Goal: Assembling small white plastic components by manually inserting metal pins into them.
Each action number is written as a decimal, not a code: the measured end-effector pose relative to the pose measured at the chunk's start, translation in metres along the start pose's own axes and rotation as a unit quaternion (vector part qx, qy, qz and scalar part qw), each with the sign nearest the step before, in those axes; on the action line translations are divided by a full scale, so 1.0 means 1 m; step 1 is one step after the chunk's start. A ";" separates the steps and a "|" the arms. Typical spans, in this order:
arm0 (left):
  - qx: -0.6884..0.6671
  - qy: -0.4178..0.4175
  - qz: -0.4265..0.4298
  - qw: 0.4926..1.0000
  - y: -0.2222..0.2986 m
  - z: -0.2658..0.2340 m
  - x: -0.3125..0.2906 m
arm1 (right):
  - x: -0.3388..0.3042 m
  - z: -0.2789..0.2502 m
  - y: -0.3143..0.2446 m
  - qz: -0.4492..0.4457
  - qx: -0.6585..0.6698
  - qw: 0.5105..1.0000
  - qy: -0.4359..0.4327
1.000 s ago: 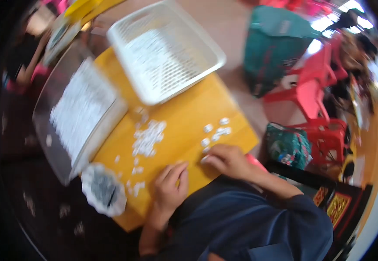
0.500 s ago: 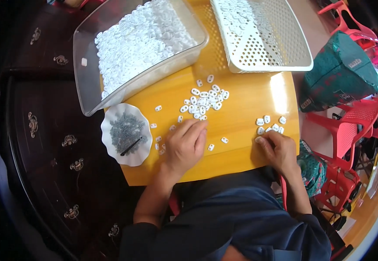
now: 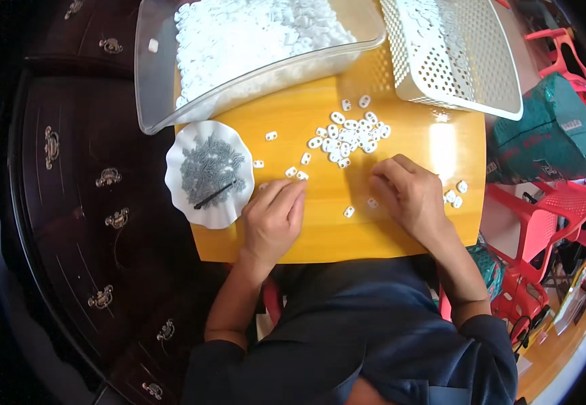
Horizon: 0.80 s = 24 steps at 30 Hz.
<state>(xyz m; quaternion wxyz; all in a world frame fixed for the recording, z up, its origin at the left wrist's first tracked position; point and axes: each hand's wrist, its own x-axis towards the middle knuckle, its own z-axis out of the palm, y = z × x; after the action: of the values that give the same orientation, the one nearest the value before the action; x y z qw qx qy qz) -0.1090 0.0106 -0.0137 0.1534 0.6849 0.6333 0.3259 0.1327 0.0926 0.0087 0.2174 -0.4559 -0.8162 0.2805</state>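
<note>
My left hand (image 3: 273, 219) rests low over the yellow table (image 3: 333, 239), its fingers drawn together in a pinch. Just past its fingertips is a small white oval piece (image 3: 302, 175) with two dark spots; whether the fingers hold anything is hidden. My right hand (image 3: 411, 196) is closed with curled fingers, just short of a pile of similar white pieces (image 3: 350, 138). What it may grip cannot be made out. A few loose white pieces (image 3: 271, 136) lie between the pile and a scalloped white dish (image 3: 173, 192). Small grey pin-like parts (image 3: 208, 162) fill the dish.
A thin black stick (image 3: 215, 194) lies on the grey parts. At the back stand a clear bin (image 3: 273, 74) heaped with white pieces and a white perforated basket (image 3: 435, 101). A small cluster of white pieces (image 3: 454, 198) lies right of my right hand. Dark drawers (image 3: 70, 223) border the left.
My right hand has moved left from the small cluster toward the pile. My left hand has shifted left, closer to the dish. The whole view has shifted slightly.
</note>
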 end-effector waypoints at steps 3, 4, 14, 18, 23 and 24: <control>0.001 0.022 -0.025 0.999 -0.004 -0.007 -0.014 | 0.005 0.010 -0.006 0.002 0.001 1.000 -0.022; 0.003 0.022 -0.029 0.999 -0.007 -0.009 -0.019 | 0.006 0.013 -0.006 0.011 0.008 1.000 -0.017; 0.037 0.059 -0.089 0.994 -0.015 -0.048 -0.035 | 0.028 0.014 0.004 0.026 0.020 0.999 0.016; 0.127 0.077 -0.140 0.979 -0.040 -0.071 -0.023 | 0.037 0.008 -0.005 0.033 0.014 0.999 0.019; 0.190 0.037 -0.170 0.966 -0.066 -0.086 -0.011 | 0.041 0.019 -0.014 -0.096 -0.044 0.994 0.033; 0.186 0.036 -0.168 0.967 -0.068 -0.086 -0.008 | 0.041 0.018 -0.016 -0.106 -0.049 0.993 0.016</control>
<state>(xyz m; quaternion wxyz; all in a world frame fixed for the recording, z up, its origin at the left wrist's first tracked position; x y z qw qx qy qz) -0.2165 -0.0039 0.0055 0.0527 0.5730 0.7939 0.1966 0.0916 0.1166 0.0098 0.2366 -0.3812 -0.8693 0.2077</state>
